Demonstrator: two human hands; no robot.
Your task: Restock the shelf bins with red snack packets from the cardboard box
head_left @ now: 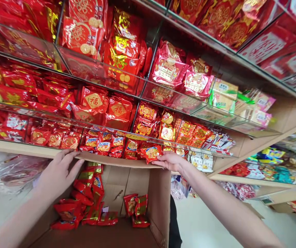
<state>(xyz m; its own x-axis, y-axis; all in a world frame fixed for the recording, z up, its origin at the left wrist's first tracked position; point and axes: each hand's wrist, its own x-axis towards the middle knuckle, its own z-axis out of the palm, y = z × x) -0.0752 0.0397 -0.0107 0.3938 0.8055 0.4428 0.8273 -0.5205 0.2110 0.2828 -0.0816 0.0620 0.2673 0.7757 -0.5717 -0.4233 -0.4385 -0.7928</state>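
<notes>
My right hand pinches a small red snack packet with a yellow and blue print. It holds the packet at the front of the lowest shelf row, just above the cardboard box's rim. My left hand grips the far left edge of the open cardboard box, its fingers over the rim close to the shelf's front board. Inside the box lie loose red snack packets, most heaped on the left. A smaller group of packets lies at the right wall. Part of the box's bottom shows between them.
Tiered shelves with clear dividers hold red festive packs, pink packs and white packets. A clear plastic bag lies at the left. More stocked shelves stand at the right, above the pale floor.
</notes>
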